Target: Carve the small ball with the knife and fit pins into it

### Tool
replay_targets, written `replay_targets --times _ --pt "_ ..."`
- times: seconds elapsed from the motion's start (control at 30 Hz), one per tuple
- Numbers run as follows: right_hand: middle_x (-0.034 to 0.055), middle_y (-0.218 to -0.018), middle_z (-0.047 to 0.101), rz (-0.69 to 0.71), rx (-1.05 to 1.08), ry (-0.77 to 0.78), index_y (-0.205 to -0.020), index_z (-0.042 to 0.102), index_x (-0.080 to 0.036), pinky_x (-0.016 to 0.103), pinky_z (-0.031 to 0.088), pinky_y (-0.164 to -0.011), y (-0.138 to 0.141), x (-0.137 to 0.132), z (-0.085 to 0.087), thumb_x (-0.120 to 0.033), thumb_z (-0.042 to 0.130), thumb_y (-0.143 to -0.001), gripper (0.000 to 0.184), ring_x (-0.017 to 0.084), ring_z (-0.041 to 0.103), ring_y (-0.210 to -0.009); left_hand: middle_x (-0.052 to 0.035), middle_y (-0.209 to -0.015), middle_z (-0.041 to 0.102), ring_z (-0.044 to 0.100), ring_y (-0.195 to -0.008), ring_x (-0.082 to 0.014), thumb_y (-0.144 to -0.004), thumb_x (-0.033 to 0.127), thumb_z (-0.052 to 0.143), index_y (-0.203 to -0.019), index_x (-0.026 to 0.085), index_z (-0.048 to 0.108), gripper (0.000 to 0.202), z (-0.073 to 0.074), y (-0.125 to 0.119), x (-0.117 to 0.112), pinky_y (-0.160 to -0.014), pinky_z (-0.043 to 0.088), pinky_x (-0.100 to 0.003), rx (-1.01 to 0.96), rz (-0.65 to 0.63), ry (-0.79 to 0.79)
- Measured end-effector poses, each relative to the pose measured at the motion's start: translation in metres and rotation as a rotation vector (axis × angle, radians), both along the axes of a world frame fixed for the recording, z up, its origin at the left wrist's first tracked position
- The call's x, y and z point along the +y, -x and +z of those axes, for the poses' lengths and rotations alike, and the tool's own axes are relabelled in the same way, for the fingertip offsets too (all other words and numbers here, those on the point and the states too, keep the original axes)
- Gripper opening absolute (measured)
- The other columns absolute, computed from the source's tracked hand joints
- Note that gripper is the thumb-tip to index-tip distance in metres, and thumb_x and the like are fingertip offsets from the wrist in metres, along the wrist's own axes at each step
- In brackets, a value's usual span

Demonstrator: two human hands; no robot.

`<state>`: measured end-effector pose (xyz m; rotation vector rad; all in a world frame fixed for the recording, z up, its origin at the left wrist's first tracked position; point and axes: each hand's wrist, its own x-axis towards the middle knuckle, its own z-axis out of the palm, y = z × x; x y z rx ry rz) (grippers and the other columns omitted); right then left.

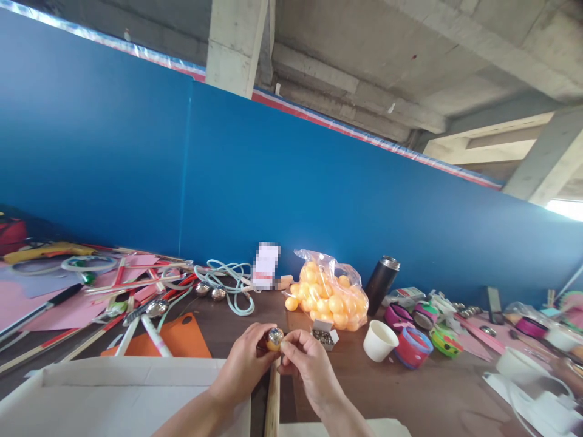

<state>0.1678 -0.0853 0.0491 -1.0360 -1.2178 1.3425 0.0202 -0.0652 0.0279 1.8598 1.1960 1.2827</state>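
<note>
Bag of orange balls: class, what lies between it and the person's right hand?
In the head view, a small open box of shiny pieces lies between the bag and the right hand.

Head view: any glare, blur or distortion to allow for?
Head view: glare burns out the opening at far right; bright reflections on the shiny ball in the left hand; fine detail there is soft; the blue partition slants down rightward, tilt or lens unclear; the pale upright item before it is pixelated, unreadable.
</note>
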Motion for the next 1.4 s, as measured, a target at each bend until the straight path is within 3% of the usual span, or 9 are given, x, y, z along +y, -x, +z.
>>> replay_targets --times 0.3,0.53,0.7,0.87,0.97,1.13,1.27,1.4 --pt "-0.0037 -0.056 0.053 -0.05 -0.056 -0.008 -0.075 0.054 -0.014 0.033 0.054 -0.061 0.0 -0.002 0.001 -0.032 0.064 -0.075 0.021 0.009 0.051 -0.056 -0.0024 -0.09 0.062 0.057 -0.085 -0.0174 -0.068 0.022 0.061 -0.095 0.024 0.059 0.028 0.004 -0.002 -0.005 -0.076 0.044 -0.028 0.01 0.004 -0.031" --pt "-0.0048 -0.052 0.053 -0.064 -0.114 -0.004 -0.073 0.052 -0.015 0.029 0.054 -0.053 0.001 -0.003 0.002 -0.036 0.064 -0.073 0.024 0.009 0.051 -0.05 -0.0043 -0.093 0.062 0.058 -0.087 -0.0184 -0.067 0.021 0.06 -0.097 0.023 0.06 0.03 0.004 -0.003 -0.005 -0.079 0.045 -0.03 -0.003 -0.003 -0.036" --pt "-0.0057 -0.053 0.052 -0.08 -0.172 -0.075 -0.077 0.049 -0.016 0.017 0.041 -0.036 0.0 0.0 0.0 -0.042 0.059 -0.076 0.028 0.005 0.042 -0.039 -0.0043 -0.096 0.064 0.06 -0.089 -0.0189 -0.064 0.02 0.061 -0.097 0.023 0.061 0.032 0.003 -0.001 -0.003 -0.079 0.046 -0.029 -0.066 -0.023 0.054" --pt "-0.0045 -0.058 0.052 -0.125 -0.215 -0.076 -0.077 0.047 -0.017 0.014 0.034 -0.034 -0.009 0.004 0.002 -0.048 0.05 -0.081 0.032 0.004 0.04 -0.039 -0.0057 -0.099 0.066 0.062 -0.087 -0.0182 -0.064 0.022 0.061 -0.103 0.019 0.059 0.039 -0.004 0.001 0.002 -0.079 0.048 -0.028 -0.212 -0.053 0.169" --pt "-0.0051 -0.056 0.052 -0.115 -0.337 -0.096 -0.074 0.046 -0.018 0.014 0.031 -0.032 -0.017 0.004 0.001 -0.048 0.049 -0.081 0.031 0.004 0.041 -0.037 -0.0063 -0.1 0.066 0.062 -0.088 -0.0185 -0.064 0.024 0.063 -0.103 0.018 0.059 0.04 -0.004 0.001 0.003 -0.078 0.048 -0.028 -0.279 -0.079 0.193" --pt "-0.002 -0.056 0.058 -0.051 -0.724 -0.09 -0.079 0.051 -0.02 0.019 0.032 -0.032 -0.019 -0.004 -0.006 -0.046 0.047 -0.08 0.026 0.011 0.052 -0.038 -0.0074 -0.103 0.066 0.061 -0.093 -0.0198 -0.065 0.027 0.064 -0.106 0.016 0.058 0.043 -0.002 0.002 0.004 -0.081 0.048 -0.029 -0.365 -0.095 0.229" --pt "0.0066 -0.075 0.067 -0.133 -1.013 -0.205 -0.089 0.054 -0.021 0.028 0.042 -0.055 -0.006 -0.015 -0.003 -0.038 0.059 -0.07 0.026 0.025 0.065 -0.068 -0.0073 -0.103 0.066 0.061 -0.092 -0.0198 -0.067 0.03 0.062 -0.107 0.017 0.057 0.043 -0.005 0.002 0.005 -0.082 0.048 -0.03 -0.314 -0.064 0.171" --pt "0.0087 -0.084 0.069 -0.042 -1.137 -0.152 -0.1 0.053 -0.023 0.033 0.042 -0.063 0.01 -0.023 0.003 -0.031 0.066 -0.059 0.044 0.032 0.064 -0.08 -0.0064 -0.104 0.064 0.061 -0.093 -0.0189 -0.071 0.032 0.059 -0.109 0.02 0.055 0.04 -0.005 0.003 0.004 -0.083 0.049 -0.031 -0.259 -0.027 0.108"
